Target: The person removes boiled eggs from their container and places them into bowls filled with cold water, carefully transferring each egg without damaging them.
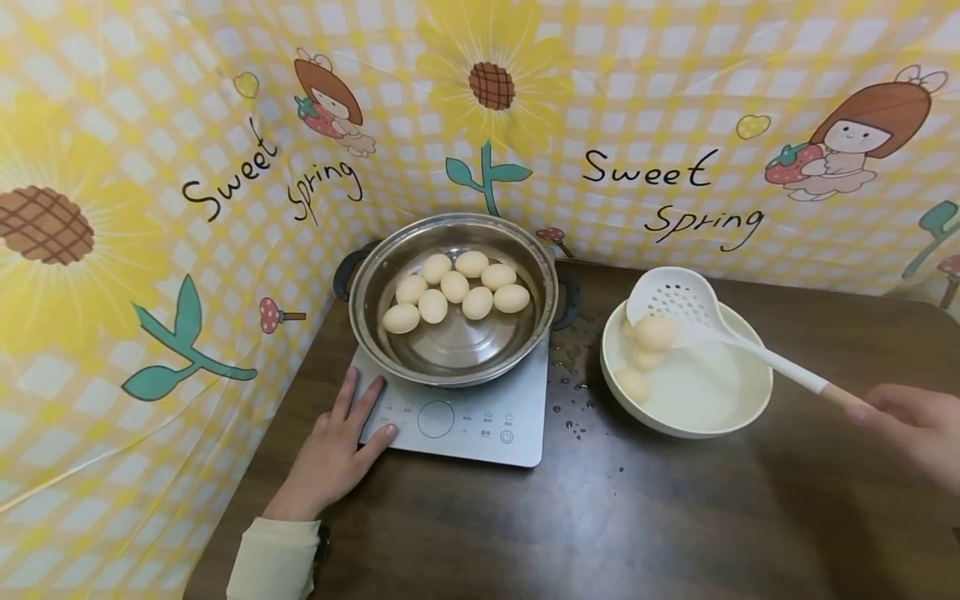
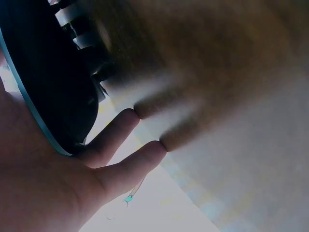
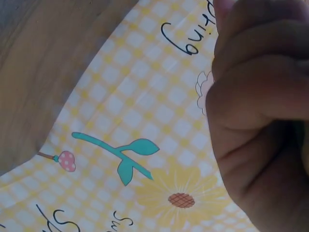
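Observation:
In the head view, my right hand [image 1: 911, 425] grips the wooden end of a white slotted ladle [image 1: 787, 365]. The ladle's head is over a cream bowl [image 1: 686, 428] of water. One egg [image 1: 655, 332] overlaps the ladle's lower lip; whether it rests in the ladle is unclear. More eggs [image 1: 633, 385] lie below it at the bowl's left side. On the left edge of an induction cooker [image 1: 468, 446], my left hand [image 1: 333, 450] rests with spread, fairly straight fingers. A steel pot [image 1: 450, 377] on the cooker holds several pale eggs [image 1: 454, 287] in water.
Water drops [image 1: 573, 408] dot the brown table [image 1: 630, 517] between cooker and bowl. Dark side handles [image 1: 568, 302] stick out from the pot. A yellow checked sheet [image 1: 645, 100] with flower prints covers the walls behind and left.

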Tool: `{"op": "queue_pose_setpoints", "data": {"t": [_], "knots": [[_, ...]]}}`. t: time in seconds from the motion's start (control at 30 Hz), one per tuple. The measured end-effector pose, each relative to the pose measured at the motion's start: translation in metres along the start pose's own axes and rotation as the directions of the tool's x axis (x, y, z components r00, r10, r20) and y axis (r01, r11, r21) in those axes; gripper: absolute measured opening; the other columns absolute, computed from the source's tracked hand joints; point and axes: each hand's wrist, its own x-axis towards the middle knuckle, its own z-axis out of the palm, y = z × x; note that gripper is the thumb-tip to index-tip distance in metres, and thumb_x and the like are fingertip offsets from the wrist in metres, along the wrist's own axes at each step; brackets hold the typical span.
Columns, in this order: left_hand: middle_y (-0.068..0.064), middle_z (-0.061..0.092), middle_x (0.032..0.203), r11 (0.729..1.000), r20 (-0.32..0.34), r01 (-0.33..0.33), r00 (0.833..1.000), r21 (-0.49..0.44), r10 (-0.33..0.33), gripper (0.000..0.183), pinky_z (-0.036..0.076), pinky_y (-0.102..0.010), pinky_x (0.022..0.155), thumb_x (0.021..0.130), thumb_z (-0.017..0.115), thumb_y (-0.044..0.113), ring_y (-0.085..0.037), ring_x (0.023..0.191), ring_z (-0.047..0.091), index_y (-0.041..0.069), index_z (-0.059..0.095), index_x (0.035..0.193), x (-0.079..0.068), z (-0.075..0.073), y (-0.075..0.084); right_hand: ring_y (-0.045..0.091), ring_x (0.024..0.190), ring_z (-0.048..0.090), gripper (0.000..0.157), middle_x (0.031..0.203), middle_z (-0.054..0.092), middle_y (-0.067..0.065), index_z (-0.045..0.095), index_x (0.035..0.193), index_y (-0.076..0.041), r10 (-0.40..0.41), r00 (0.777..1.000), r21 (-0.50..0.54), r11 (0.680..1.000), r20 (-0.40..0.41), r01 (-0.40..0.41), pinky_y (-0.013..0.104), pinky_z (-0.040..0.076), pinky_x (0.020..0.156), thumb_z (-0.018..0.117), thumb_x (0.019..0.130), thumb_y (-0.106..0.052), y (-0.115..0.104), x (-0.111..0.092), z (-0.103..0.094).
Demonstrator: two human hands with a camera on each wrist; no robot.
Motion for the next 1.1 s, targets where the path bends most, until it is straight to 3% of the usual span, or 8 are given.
{"op": "queue_pose_setpoints", "data": {"t": [0.1, 0.27, 0.4, 0.53, 0.63, 0.73, 0.93, 1.1], "knots": [[-0.015, -0.002, 0.169, 1.0, -0.001, 0.005, 1.0, 0.0, -0.005, 0.072, 0.037, -0.073, 0.091, 0.105, 0.048, 0.052, -0.065, 0.123, 0.04, 0.017, 0.025, 0.163, -0.002, 0.0, -0.002, 0.012, 0.041, 0.037, 0.031, 0.049, 0.041, -0.004, 0.064, 0.098, 0.006, -0.02, 1.0, 0.0, 1.0, -0.012, 0.02, 0.029, 0.032, 0.037, 0.051, 0.107, -0.02, -0.002, 0.003, 0.002], [-0.015, -0.002, 0.168, 1.0, -0.006, 0.011, 1.0, 0.002, -0.011, 0.072, 0.037, -0.073, 0.091, 0.105, 0.049, 0.052, -0.065, 0.123, 0.04, 0.017, 0.024, 0.163, -0.004, -0.001, -0.005, 0.014, 0.041, 0.038, 0.029, 0.049, 0.042, -0.002, 0.064, 0.096, 0.003, -0.017, 0.998, 0.024, 1.0, -0.057, 0.019, 0.03, 0.031, 0.037, 0.053, 0.107, -0.022, -0.008, 0.007, 0.003], [-0.013, -0.004, 0.169, 1.0, 0.0, 0.011, 1.0, 0.0, -0.011, 0.073, 0.037, -0.073, 0.09, 0.104, 0.048, 0.054, -0.065, 0.124, 0.039, 0.018, 0.023, 0.163, -0.004, -0.002, -0.005, 0.014, 0.04, 0.037, 0.02, 0.048, 0.042, -0.001, 0.065, 0.088, -0.019, -0.021, 0.996, 0.112, 0.993, -0.092, 0.031, 0.031, 0.029, 0.036, 0.055, 0.106, -0.019, -0.014, 0.009, 0.001], [-0.011, -0.005, 0.169, 1.0, 0.008, 0.014, 1.0, -0.005, -0.014, 0.073, 0.037, -0.073, 0.089, 0.104, 0.046, 0.055, -0.065, 0.124, 0.039, 0.02, 0.022, 0.164, -0.004, -0.003, -0.005, 0.014, 0.037, 0.035, 0.032, 0.047, 0.039, -0.002, 0.061, 0.084, -0.038, -0.027, 0.997, 0.225, 0.973, -0.069, 0.042, 0.031, 0.027, 0.033, 0.056, 0.105, -0.015, -0.027, 0.011, -0.002], [-0.011, -0.005, 0.169, 1.0, 0.006, 0.015, 1.0, -0.006, -0.015, 0.073, 0.037, -0.073, 0.09, 0.104, 0.047, 0.055, -0.064, 0.125, 0.039, 0.02, 0.022, 0.163, -0.003, -0.003, -0.005, 0.015, 0.038, 0.036, 0.023, 0.049, 0.04, -0.001, 0.062, 0.09, -0.035, -0.019, 1.0, 0.22, 0.975, -0.012, 0.021, 0.033, 0.028, 0.034, 0.056, 0.106, -0.02, -0.045, 0.015, -0.005], [-0.011, -0.004, 0.169, 1.0, 0.002, 0.013, 1.0, -0.002, -0.013, 0.073, 0.037, -0.072, 0.091, 0.104, 0.047, 0.055, -0.063, 0.124, 0.04, 0.02, 0.023, 0.163, -0.002, -0.002, -0.006, 0.018, 0.043, 0.039, 0.011, 0.053, 0.043, 0.001, 0.063, 0.097, -0.028, -0.029, 0.999, 0.142, 0.99, 0.023, 0.025, 0.034, 0.03, 0.037, 0.056, 0.106, -0.028, -0.066, 0.022, -0.007], [-0.013, -0.002, 0.169, 1.0, -0.003, 0.005, 1.0, 0.002, -0.005, 0.072, 0.038, -0.071, 0.091, 0.104, 0.048, 0.054, -0.063, 0.123, 0.041, 0.018, 0.025, 0.163, -0.002, 0.001, -0.006, 0.019, 0.056, 0.042, 0.017, 0.062, 0.05, 0.0, 0.065, 0.104, -0.025, -0.069, 0.997, 0.061, 0.996, 0.041, 0.067, 0.033, 0.03, 0.048, 0.057, 0.104, -0.04, -0.108, 0.037, -0.004], [-0.013, 0.0, 0.169, 1.0, -0.007, 0.002, 1.0, -0.001, -0.002, 0.072, 0.039, -0.071, 0.09, 0.104, 0.049, 0.053, -0.062, 0.123, 0.042, 0.018, 0.026, 0.163, -0.004, 0.001, -0.006, 0.013, 0.052, 0.04, 0.012, 0.06, 0.049, -0.005, 0.065, 0.105, -0.024, -0.193, 0.981, 0.034, 0.981, -0.002, 0.193, 0.031, 0.031, 0.046, 0.064, 0.101, -0.035, -0.135, 0.05, 0.012]]}}
